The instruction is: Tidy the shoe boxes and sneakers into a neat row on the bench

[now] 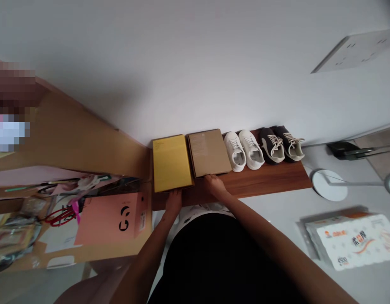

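A yellow box [171,162] and a brown cardboard box [210,153] lie side by side on a dark reddish wooden shelf [264,181] against the wall. At the yellow box's front edge is my left hand [174,202], its fingers closed on the edge and their tips partly hidden. My right hand [214,185] has its fingers curled at the front edge of the brown box. Right of the boxes stand a pair of white sneakers [244,150] and a pair of dark sneakers [281,143] with pale laces.
An open cardboard carton [87,135] stands at left, with a pink box [109,219], red cable [59,216] and plastic bags [15,238] about it. At right are a white tissue pack [356,240] and a round white base [329,185]. A person's blurred part shows at far left.
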Action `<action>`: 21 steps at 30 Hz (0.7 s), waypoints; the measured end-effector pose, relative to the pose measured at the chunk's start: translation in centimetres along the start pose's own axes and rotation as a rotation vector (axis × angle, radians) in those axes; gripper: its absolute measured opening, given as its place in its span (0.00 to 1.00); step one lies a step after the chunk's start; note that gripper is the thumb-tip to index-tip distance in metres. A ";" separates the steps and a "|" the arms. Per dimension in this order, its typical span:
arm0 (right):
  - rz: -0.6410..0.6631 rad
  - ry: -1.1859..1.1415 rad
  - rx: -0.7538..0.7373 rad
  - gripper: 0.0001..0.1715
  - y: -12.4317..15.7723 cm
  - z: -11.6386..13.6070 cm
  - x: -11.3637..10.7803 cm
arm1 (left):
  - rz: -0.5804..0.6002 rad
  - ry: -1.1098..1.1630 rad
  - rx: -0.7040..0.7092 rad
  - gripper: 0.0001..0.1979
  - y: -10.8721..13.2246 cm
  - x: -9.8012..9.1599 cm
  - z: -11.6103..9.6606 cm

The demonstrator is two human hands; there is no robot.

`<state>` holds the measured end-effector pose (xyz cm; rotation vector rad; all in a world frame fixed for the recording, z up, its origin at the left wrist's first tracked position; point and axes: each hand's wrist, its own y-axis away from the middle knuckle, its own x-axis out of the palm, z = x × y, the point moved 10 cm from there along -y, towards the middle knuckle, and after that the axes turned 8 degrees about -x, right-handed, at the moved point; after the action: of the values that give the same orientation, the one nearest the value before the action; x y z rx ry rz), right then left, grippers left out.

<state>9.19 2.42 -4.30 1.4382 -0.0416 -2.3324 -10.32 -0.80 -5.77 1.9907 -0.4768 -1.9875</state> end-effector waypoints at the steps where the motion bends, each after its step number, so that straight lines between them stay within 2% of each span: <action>1: -0.010 -0.042 -0.034 0.24 0.1 0.3 -0.3 | 0.000 0.003 -0.019 0.25 0.3 -0.1 0.1; 4: -0.059 -0.152 -0.140 0.24 2.0 -0.1 -2.2 | -0.007 0.005 -0.164 0.24 1.7 -1.1 1.0; 6: -0.115 -0.179 -0.111 0.22 4.4 -3.1 -4.4 | 0.003 0.086 -0.253 0.23 2.4 -1.9 -0.1; 7: -0.153 -0.172 -0.046 0.21 5.6 -5.5 -5.7 | 0.012 0.173 -0.250 0.22 2.5 -2.3 -1.9; 8: -0.191 -0.151 0.043 0.21 6.7 -8.4 -7.2 | 0.023 0.289 -0.205 0.21 2.2 -2.7 -4.8; 9: -0.221 -0.117 0.149 0.22 7.5 -11.4 -8.7 | 0.025 0.424 -0.125 0.20 1.6 -3.3 -8.7; 10: -0.235 -0.077 0.252 0.23 8.0 -14.3 -10.0 | 0.008 0.552 -0.034 0.19 0.8 -4.3 -13.1; 12: -0.173 -0.012 0.357 0.22 7.2 -18.3 -11.6 | -0.002 0.745 0.108 0.19 -1.8 -6.0 -22.2; 13: -0.149 -0.002 0.356 0.20 6.1 -19.5 -12.2 | -0.001 0.781 0.117 0.18 -3.7 -6.5 -26.2; 14: -0.123 0.007 0.359 0.18 4.8 -20.4 -12.6 | 0.001 0.768 0.066 0.16 -5.7 -6.7 -29.3; 15: -0.052 0.018 0.372 0.17 3.5 -21.2 -12.3 | 0.025 0.728 -0.027 0.14 -7.8 -6.5 -31.5; 16: -0.001 0.020 0.407 0.16 2.5 -22.1 -12.2 | 0.074 0.681 -0.125 0.11 -9.6 -6.0 -33.1; 18: 0.063 -0.001 0.440 0.15 1.2 -23.5 -11.9 | 0.166 0.635 -0.279 0.07 -12.2 -5.1 -34.5; 19: 0.070 -0.021 0.456 0.14 1.1 -24.3 -11.8 | 0.184 0.627 -0.321 0.06 -13.0 -4.9 -34.4; 21: 0.020 -0.092 0.474 0.13 1.9 -26.2 -12.2 | 0.147 0.652 -0.333 0.04 -13.7 -5.0 -33.3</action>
<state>37.18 9.61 -5.81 1.5191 -0.6709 -2.4756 23.45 12.72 -6.84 2.1448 -0.1189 -1.1366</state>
